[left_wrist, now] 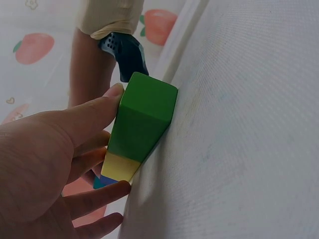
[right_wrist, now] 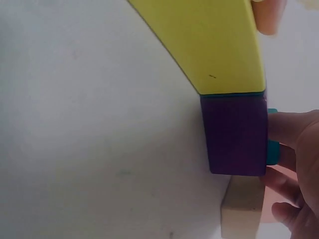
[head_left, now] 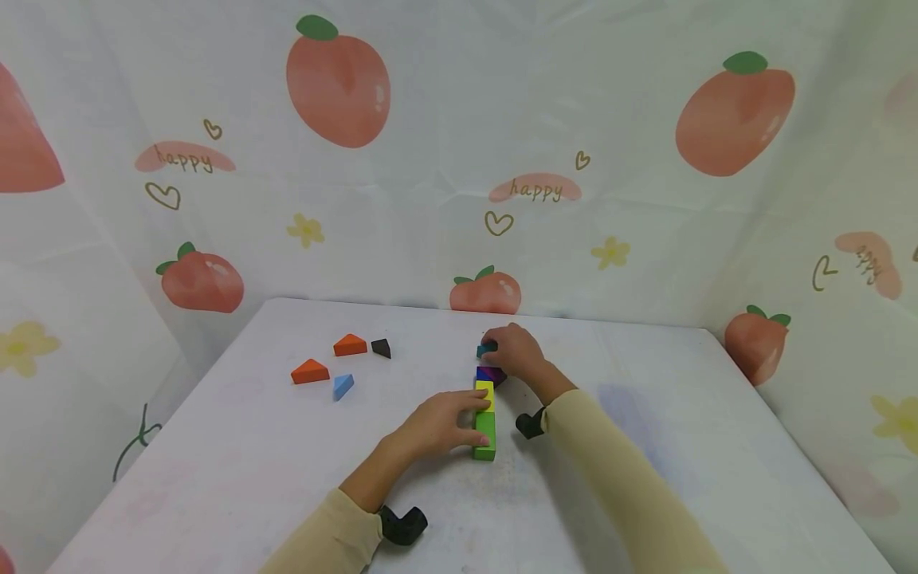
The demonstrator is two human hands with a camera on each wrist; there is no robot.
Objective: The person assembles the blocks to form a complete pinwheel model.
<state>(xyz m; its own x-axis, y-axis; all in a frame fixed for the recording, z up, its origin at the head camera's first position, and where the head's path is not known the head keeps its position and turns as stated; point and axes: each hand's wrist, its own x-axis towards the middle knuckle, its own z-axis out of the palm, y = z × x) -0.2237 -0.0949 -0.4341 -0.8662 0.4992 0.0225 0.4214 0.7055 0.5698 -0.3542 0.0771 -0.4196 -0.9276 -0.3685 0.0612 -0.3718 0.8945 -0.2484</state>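
In the head view a row of blocks runs away from me: a green block (head_left: 484,434) nearest, then a yellow block (head_left: 484,396), then a blue block (head_left: 484,373) with a purple block (head_left: 498,375) beside it. My left hand (head_left: 439,422) rests along the left side of the row, thumb at the green block (left_wrist: 142,114) and straight fingers by the yellow block (left_wrist: 119,167). Beyond the purple block (right_wrist: 234,134), my right hand (head_left: 515,349) pinches a teal block (head_left: 486,350). The right wrist view also shows a beige block (right_wrist: 242,206) near its fingers.
Left of the row lie two orange triangular blocks (head_left: 350,345), a dark triangular block (head_left: 382,348) and a light blue triangular block (head_left: 343,387). The white table (head_left: 237,462) meets a fruit-print curtain (head_left: 430,159) at the back and sides.
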